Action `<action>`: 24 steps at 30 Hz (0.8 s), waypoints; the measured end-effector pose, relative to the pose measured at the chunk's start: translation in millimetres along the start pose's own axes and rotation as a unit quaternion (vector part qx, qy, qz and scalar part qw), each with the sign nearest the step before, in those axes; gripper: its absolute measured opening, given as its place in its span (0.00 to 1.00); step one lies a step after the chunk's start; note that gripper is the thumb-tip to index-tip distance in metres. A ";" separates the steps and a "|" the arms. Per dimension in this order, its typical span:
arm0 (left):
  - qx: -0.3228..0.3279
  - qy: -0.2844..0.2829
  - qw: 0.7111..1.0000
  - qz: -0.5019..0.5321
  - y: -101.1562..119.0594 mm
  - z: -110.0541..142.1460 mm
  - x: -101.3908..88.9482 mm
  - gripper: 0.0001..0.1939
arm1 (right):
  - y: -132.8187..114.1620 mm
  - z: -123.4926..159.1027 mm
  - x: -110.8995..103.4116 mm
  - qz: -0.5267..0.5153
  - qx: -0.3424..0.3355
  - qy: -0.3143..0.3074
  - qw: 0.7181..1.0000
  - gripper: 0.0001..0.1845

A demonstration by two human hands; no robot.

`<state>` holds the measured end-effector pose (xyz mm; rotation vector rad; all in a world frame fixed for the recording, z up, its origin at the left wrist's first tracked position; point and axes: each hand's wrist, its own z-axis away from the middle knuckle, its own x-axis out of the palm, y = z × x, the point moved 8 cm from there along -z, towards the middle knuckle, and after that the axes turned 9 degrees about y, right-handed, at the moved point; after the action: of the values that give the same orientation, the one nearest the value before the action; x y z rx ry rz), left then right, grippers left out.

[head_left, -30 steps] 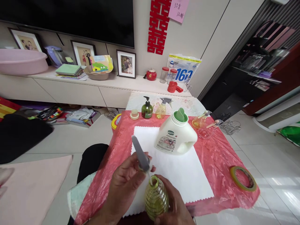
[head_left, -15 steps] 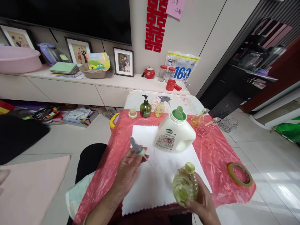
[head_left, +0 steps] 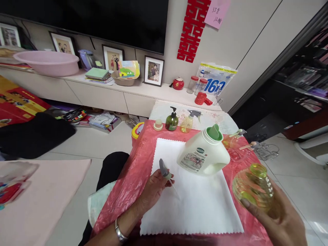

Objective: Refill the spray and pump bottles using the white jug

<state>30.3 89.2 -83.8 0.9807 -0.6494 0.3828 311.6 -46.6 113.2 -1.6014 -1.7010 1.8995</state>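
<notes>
My left hand is closed round a grey spray head whose thin dip tube slants down over the white cloth. My right hand grips a ribbed yellow-green bottle with its neck uncapped, held up at the right above the table's edge. Between the hands a white detergent jug with a green cap stands on the cloth.
A red plastic sheet covers the small table. At its far end stand a green pump bottle, a yellow spray bottle, a small cap and clear bottles. A low cabinet with frames and a pink basin runs behind.
The spray head has come out of the bottle. My right hand carried the bottle to the right and upward; my left hand stayed over the cloth with the spray head. The view shifted left.
</notes>
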 end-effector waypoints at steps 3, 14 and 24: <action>-0.003 -0.005 1.000 -0.008 -0.8 0.2 -0.6 0.22 | -21.8 -20.1 -5.6 0.105 -0.088 0.019 0.990 0.51; 0.002 -0.022 1.000 -0.004 -0.5 -0.7 -0.9 0.21 | -100.2 -62.7 12.2 0.238 -0.438 0.047 0.866 0.46; 0.002 -0.026 1.000 -0.010 1.9 0.2 0.9 0.23 | -129.1 -76.8 22.0 0.373 -0.541 0.049 0.752 0.38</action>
<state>29.8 90.1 -81.9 1.0025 -0.6867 0.3418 292.5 63.5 216.0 -3.0679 -2.5551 0.7581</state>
